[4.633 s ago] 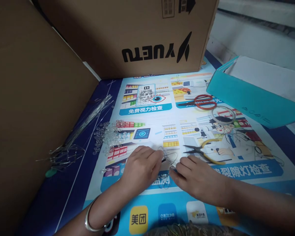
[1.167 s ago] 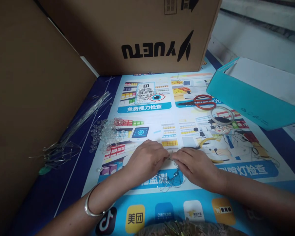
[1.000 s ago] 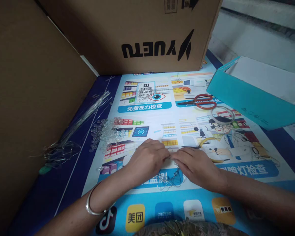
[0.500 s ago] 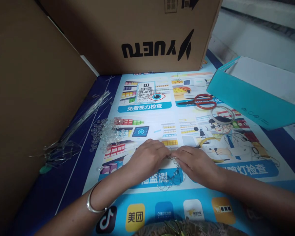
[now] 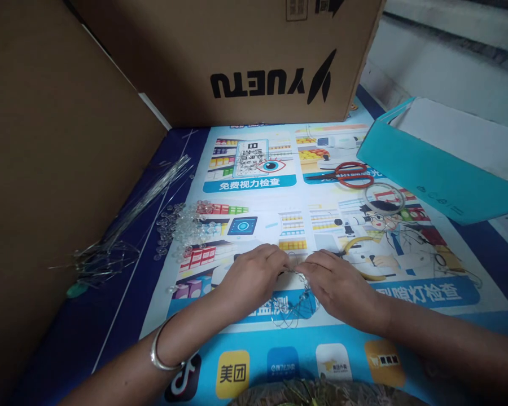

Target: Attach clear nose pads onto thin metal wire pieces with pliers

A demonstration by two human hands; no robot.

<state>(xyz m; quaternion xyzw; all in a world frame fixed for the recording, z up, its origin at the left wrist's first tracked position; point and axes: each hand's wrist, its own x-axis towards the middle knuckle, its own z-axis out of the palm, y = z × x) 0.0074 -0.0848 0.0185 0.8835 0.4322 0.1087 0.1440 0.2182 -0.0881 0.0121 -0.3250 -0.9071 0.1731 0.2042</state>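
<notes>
A: Printed poster mat (image 5: 254, 192) covers the table, big cardboard box (image 5: 237, 56) along the far edge, another cardboard panel (image 5: 46, 169) walling the left edge. Teal box (image 5: 432, 169) at the far right corner.

B: Hands?

A: Left hand (image 5: 252, 279) and right hand (image 5: 342, 285) meet near the middle of the near edge, fingertips pinched narrow on a wire-and-bead piece (image 5: 294, 301). Each grip closed on that piece; its loops trail onto the mat just below the hands. Silver bangle (image 5: 161, 352) on the left wrist.

B: Other stuff?

A: Loose clear beads (image 5: 186, 228) left of centre, bundle of wire lengths (image 5: 127, 225) by the left edge. Red scissors (image 5: 347, 175) and a tape ring (image 5: 383, 197) toward the far right, pliers (image 5: 364, 265) just beyond the right hand, partly hidden.

B: Risks?

A: My guess: thin wire could kink or spring out of the pinch if twisted too hard, and beads could slide off an open end. A forearm sweep could scatter the loose beads. Exact contact point is too small to tell.
</notes>
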